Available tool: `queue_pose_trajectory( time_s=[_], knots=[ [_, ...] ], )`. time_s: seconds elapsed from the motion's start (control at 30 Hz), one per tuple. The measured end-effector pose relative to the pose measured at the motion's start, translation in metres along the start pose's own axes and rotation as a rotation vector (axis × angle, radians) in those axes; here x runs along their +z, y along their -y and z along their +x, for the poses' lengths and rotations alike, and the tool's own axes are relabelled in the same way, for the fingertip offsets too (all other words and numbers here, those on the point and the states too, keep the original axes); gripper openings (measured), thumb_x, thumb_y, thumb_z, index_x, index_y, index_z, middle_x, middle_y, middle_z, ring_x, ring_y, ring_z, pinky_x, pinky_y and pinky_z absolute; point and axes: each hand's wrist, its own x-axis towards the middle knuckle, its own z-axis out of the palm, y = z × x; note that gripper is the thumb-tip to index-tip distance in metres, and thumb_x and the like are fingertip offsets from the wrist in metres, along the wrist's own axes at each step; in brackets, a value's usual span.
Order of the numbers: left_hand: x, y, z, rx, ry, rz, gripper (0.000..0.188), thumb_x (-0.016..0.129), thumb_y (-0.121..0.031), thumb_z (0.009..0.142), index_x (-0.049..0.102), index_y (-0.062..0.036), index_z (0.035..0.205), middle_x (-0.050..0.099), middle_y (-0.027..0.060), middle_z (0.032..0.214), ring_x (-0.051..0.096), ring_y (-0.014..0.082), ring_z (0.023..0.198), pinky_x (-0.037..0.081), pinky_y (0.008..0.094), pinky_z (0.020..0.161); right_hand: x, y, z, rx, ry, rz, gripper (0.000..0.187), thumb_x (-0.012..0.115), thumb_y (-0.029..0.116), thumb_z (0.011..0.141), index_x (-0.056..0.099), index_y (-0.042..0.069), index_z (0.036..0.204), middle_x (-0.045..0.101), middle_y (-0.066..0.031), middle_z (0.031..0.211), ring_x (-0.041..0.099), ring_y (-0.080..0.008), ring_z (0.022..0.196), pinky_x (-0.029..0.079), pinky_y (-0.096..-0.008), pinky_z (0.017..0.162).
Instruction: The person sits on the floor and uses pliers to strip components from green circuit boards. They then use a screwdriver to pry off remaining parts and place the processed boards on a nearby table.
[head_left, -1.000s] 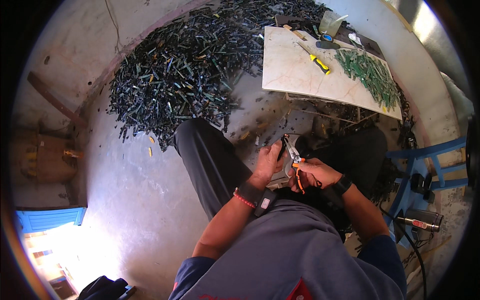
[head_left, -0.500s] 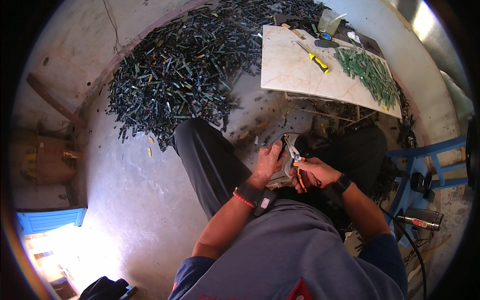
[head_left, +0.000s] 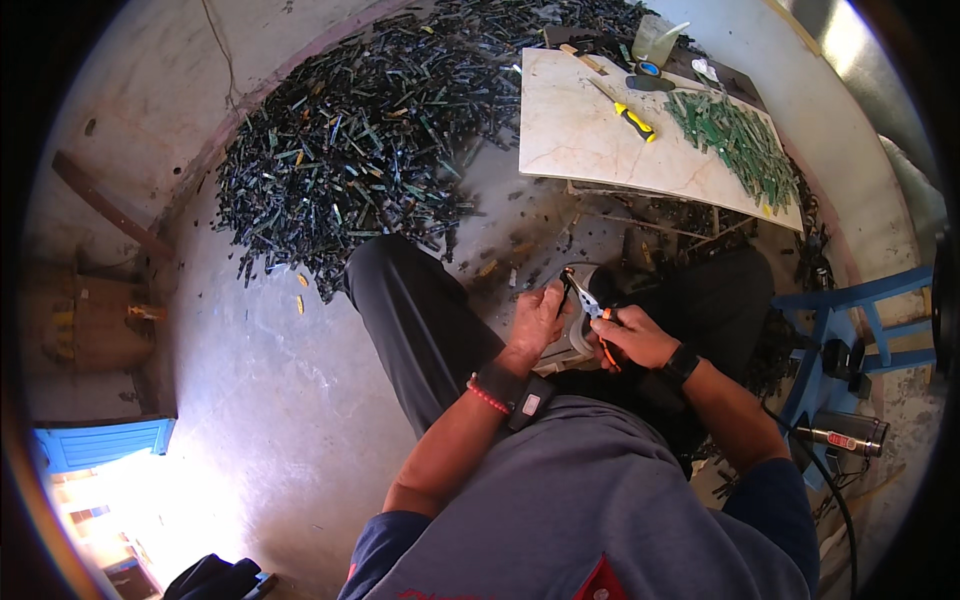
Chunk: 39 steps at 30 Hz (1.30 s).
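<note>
Between my knees, my left hand point(head_left: 538, 318) pinches a thin dark strip point(head_left: 565, 290), held upright. My right hand point(head_left: 642, 338) is wrapped round a pair of pliers point(head_left: 586, 299) with grey metal jaws and orange-and-black handles. The tips of the pliers meet the top end of the dark strip; whether they grip it is too small to tell. My palm and fingers hide most of the handles. Behind the pliers a rounded grey object point(head_left: 577, 335) shows in part.
A large heap of dark narrow strips point(head_left: 340, 150) covers the floor ahead. At the far right, a pale board point(head_left: 590, 130) bears a yellow-and-black screwdriver point(head_left: 635, 122) and a pile of green strips point(head_left: 735, 140). A blue stool point(head_left: 850, 300) and a steel flask point(head_left: 845, 436) are on my right.
My right hand has shifted slightly up, and the pliers' handles have come closer together. My left hand stays about where it was with the dark strip.
</note>
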Motion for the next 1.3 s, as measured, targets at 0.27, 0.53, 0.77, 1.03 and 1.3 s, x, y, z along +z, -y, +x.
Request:
queue_pose_trajectory(
  time_s=[0.27, 0.53, 0.77, 1.03, 1.3],
  knots=[
    [-0.001, 0.0, 0.001, -0.014, -0.022, -0.022, 0.044, 0.048, -0.042, 0.091, 0.051, -0.0011, 0.076, 0.034, -0.0045, 0.05, 0.025, 0.0059, 0.038, 0.02, 0.0242, 0.037, 0.005, 0.004, 0.005, -0.301, -0.434, -0.894, 0.033, 0.056, 0.028, 0.087, 0.055, -0.002, 0.072, 0.058, -0.0241, 0.066, 0.057, -0.0433, 0.065, 0.046, -0.0482, 0.059],
    [-0.002, 0.003, 0.004, -0.023, -0.049, -0.053, 0.043, 0.049, -0.043, 0.09, 0.051, -0.0025, 0.076, 0.034, -0.0047, 0.05, 0.026, 0.0062, 0.037, 0.019, 0.0241, 0.037, 0.019, 0.004, 0.005, -0.271, -0.61, -1.036, 0.033, 0.056, 0.029, 0.087, 0.054, -0.001, 0.074, 0.058, -0.0222, 0.064, 0.059, -0.0393, 0.065, 0.046, -0.0466, 0.057],
    [0.0, 0.001, 0.002, -0.007, -0.001, -0.037, 0.043, 0.05, -0.043, 0.089, 0.051, -0.0023, 0.076, 0.033, -0.0047, 0.049, 0.026, 0.0063, 0.037, 0.018, 0.0246, 0.037, -0.002, -0.004, 0.006, -0.206, -0.162, -0.494, 0.032, 0.054, 0.029, 0.091, 0.058, 0.001, 0.078, 0.061, -0.0118, 0.064, 0.059, -0.0264, 0.055, 0.046, -0.0347, 0.053],
    [0.0, -0.001, 0.003, -0.06, -0.011, -0.041, 0.042, 0.049, -0.043, 0.089, 0.051, -0.002, 0.077, 0.031, -0.0053, 0.049, 0.024, 0.0062, 0.037, 0.017, 0.0251, 0.037, 0.005, 0.009, -0.002, 0.151, 0.068, 0.336, 0.034, 0.048, 0.035, 0.095, 0.057, 0.002, 0.092, 0.062, -0.0071, 0.072, 0.06, -0.0159, 0.057, 0.047, -0.0269, 0.049],
    [-0.001, -0.002, 0.0, -0.045, 0.071, -0.035, 0.042, 0.048, -0.042, 0.089, 0.052, -0.002, 0.077, 0.031, -0.0042, 0.047, 0.024, 0.007, 0.036, 0.017, 0.0261, 0.037, -0.011, 0.007, 0.0, -0.037, 0.085, 0.731, 0.039, 0.042, 0.037, 0.096, 0.056, 0.001, 0.093, 0.062, -0.0101, 0.076, 0.062, -0.0229, 0.06, 0.051, -0.032, 0.053]
  ],
)
